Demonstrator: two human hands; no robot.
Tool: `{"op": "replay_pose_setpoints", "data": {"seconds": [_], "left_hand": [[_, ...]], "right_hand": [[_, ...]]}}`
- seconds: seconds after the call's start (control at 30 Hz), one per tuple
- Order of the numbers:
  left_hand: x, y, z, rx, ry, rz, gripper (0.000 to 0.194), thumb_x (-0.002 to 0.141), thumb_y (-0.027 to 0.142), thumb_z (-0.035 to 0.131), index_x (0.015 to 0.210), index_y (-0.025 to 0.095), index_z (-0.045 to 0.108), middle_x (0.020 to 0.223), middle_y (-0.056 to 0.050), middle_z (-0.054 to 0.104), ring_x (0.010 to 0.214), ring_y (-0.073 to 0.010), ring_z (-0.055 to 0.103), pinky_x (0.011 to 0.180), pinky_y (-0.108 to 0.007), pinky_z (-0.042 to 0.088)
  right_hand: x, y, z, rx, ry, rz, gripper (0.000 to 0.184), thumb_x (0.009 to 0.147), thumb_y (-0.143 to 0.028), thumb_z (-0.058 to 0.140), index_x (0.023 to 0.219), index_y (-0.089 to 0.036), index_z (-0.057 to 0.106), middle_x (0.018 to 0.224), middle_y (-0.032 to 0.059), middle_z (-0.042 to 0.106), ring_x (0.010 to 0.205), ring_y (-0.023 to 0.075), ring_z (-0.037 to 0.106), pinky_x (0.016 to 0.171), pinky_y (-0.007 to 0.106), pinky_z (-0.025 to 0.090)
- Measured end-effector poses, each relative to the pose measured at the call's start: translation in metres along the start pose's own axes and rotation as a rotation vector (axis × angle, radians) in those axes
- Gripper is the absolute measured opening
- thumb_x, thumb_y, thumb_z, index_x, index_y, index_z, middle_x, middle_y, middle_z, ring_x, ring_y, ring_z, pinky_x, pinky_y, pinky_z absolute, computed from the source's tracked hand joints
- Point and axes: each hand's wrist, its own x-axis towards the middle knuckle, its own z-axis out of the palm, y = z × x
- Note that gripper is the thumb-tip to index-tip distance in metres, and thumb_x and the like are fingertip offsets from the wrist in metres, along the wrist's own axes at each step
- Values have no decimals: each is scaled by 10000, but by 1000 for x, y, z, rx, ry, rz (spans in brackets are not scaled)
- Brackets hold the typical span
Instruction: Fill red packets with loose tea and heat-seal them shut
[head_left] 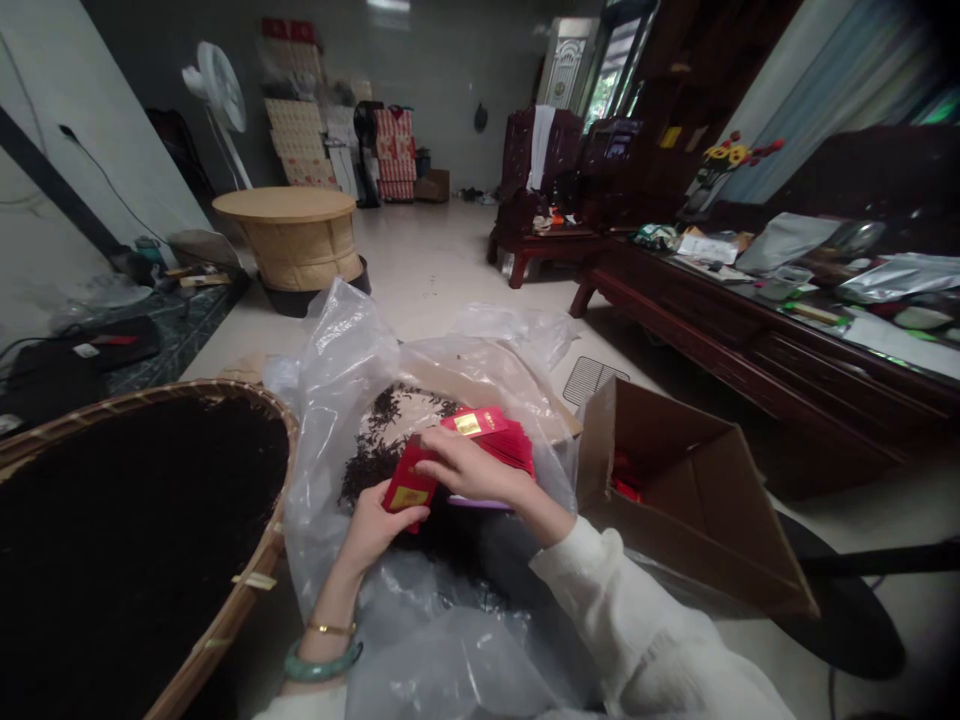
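My left hand (371,530) grips a small red packet (411,490) with a gold label, thumb across its front. At the packet's upper end, the fingers of my right hand (461,467) are bent over and touch it; whether they pinch it is hard to see. Just behind that hand, a fanned stack of similar red packets (510,445) rests on something with a purple edge (480,503). All this is above a large clear plastic bag (341,340), spread open, with dark dried leaves (367,450) resembling tea inside.
A wide woven basket (281,480) full of dark leaves stands at the left. An open cardboard box (682,540) with red packets (626,485) inside sits at the right. Beyond are a round table (285,205), a wire rack (592,380) and a long dark wooden table (720,340).
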Motion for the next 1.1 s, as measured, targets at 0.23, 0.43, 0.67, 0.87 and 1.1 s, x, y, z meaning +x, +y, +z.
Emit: {"op": "replay_pose_setpoints", "data": {"seconds": [0.23, 0.43, 0.67, 0.87, 1.1], "left_hand": [[0, 0, 5, -78, 43, 59, 355, 507, 288, 815, 821, 139, 742, 708, -25, 750, 633, -196, 672, 634, -313, 561], [-2, 3, 12, -25, 108, 112, 334, 543, 322, 784, 814, 137, 720, 704, -14, 736, 647, -188, 652, 655, -308, 555], [-7, 4, 17, 112, 184, 261, 316, 560, 349, 761, 798, 150, 698, 674, 7, 707, 614, -172, 621, 578, -269, 533], [-8, -7, 12, 164, 243, 462, 263, 688, 347, 733, 899, 189, 737, 843, -53, 773, 738, -215, 713, 760, -357, 590], [-11, -6, 12, 252, 230, 534, 248, 715, 246, 681, 952, 222, 751, 922, -45, 787, 798, -218, 739, 772, -339, 597]], "right_hand": [[-7, -11, -10, -30, 99, -136, 36, 903, -194, 625, 937, -182, 624, 1010, 67, 682, 996, 186, 604, 899, 327, 472], [-11, -23, 0, -387, 10, -85, 118, 920, -236, 602, 995, -156, 646, 1015, 109, 698, 957, 216, 590, 849, 345, 449], [-15, -27, 5, -369, -25, -197, 91, 922, -173, 570, 954, -161, 655, 945, 89, 694, 945, 202, 591, 832, 316, 459], [-35, -39, -17, -224, 275, -259, 202, 981, -214, 461, 948, -169, 656, 873, 87, 670, 863, 190, 577, 802, 328, 502], [-33, -45, -10, -460, 85, -101, 170, 927, -269, 584, 896, -186, 729, 887, 104, 689, 941, 239, 591, 801, 360, 502]]}}
